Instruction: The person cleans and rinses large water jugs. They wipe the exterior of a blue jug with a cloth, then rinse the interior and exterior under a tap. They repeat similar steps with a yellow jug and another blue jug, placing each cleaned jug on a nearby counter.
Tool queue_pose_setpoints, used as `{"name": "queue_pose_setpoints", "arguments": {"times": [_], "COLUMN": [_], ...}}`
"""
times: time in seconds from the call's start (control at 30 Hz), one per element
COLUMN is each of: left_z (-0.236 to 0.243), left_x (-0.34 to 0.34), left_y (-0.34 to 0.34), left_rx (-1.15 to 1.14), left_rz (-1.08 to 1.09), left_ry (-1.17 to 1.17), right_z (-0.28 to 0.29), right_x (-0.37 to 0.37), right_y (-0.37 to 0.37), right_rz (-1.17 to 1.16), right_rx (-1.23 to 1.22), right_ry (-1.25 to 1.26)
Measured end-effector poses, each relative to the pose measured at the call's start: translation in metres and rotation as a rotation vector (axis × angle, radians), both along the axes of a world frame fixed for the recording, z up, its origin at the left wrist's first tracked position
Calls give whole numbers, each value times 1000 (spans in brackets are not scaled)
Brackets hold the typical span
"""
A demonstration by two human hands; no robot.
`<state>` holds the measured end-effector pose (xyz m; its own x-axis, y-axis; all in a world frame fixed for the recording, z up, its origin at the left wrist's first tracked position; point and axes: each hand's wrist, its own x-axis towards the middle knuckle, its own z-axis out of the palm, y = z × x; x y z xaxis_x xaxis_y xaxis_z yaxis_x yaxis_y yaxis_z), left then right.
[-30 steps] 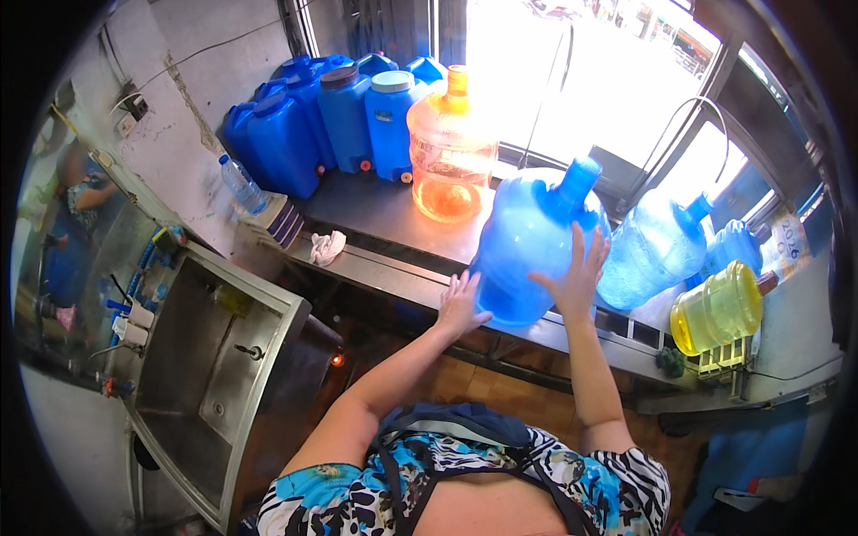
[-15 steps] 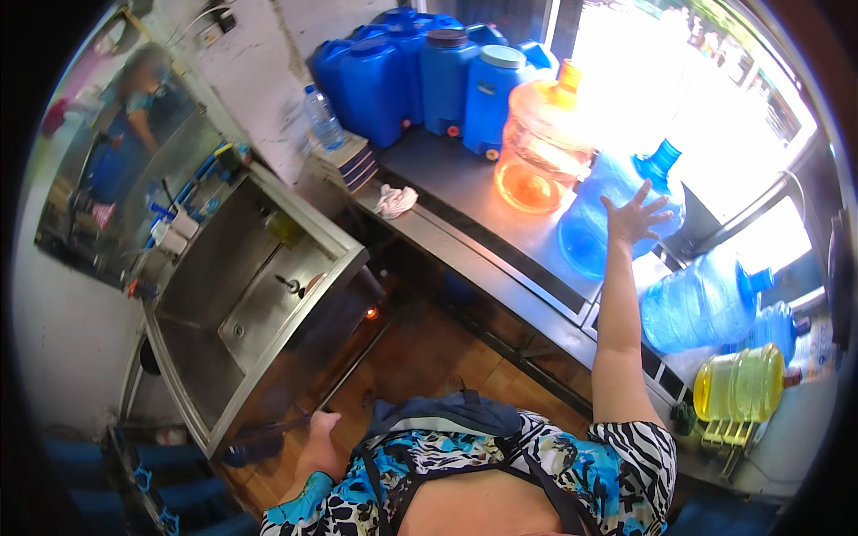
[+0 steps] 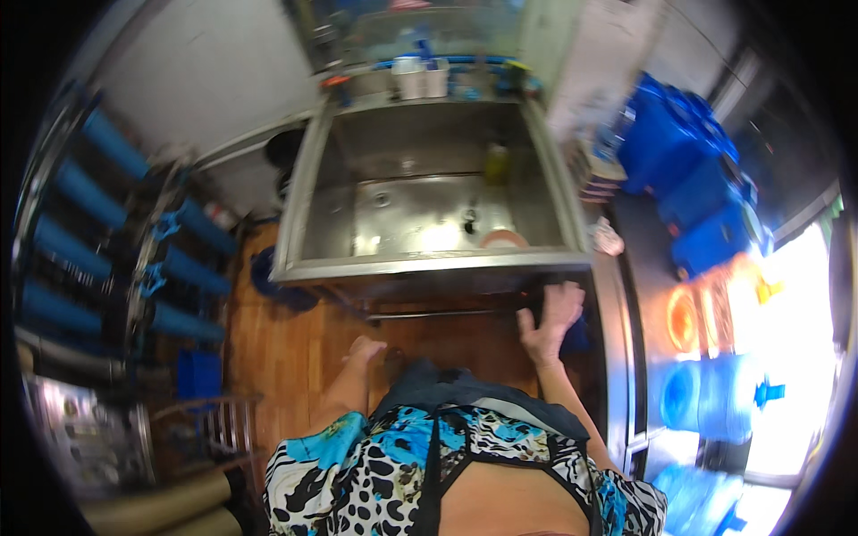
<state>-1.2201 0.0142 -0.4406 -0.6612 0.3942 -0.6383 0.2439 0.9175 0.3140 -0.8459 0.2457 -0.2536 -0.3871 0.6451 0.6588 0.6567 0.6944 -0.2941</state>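
My right hand (image 3: 554, 317) is raised just in front of the right end of the steel sink's front rim (image 3: 429, 267). Its fingers point forward, the thumb stands apart, and nothing is in it. Lower down, over the wooden floor, my left hand (image 3: 363, 349) hangs empty, fingers loosely apart, touching nothing. Inside the sink lie a small dark fitting (image 3: 470, 221) and a reddish round dish (image 3: 504, 239), partly hidden by the front wall. A yellow-green bottle (image 3: 496, 163) stands in its far right corner.
Along the right runs a steel counter (image 3: 613, 308) with blue jerrycans (image 3: 666, 134), a crumpled cloth (image 3: 608, 238) and a large blue water bottle (image 3: 710, 398). White holders (image 3: 410, 79) sit behind the sink. To the left stands a rack with blue tubes (image 3: 188, 277).
My view has swung left to face the sink. My right hand has left the large blue water bottle and come down beside the sink's front. My left hand still hangs empty.
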Motion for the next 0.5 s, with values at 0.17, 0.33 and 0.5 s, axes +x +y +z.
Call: {"name": "queue_pose_setpoints", "arguments": {"times": [0.17, 0.33, 0.5], "left_z": [37, -24, -83], "left_x": [-63, -146, -179], "left_y": [-47, -139, -236], "left_rx": [-29, 60, 28], "left_rz": [227, 410, 397], "left_ry": [-85, -126, -70], "right_z": [77, 107, 101], "right_x": [-190, -352, -479], "right_y": [-70, -124, -166], "right_rz": [850, 1002, 1186], "right_rx": [35, -200, -153], "right_ry": [-136, -135, -308]}}
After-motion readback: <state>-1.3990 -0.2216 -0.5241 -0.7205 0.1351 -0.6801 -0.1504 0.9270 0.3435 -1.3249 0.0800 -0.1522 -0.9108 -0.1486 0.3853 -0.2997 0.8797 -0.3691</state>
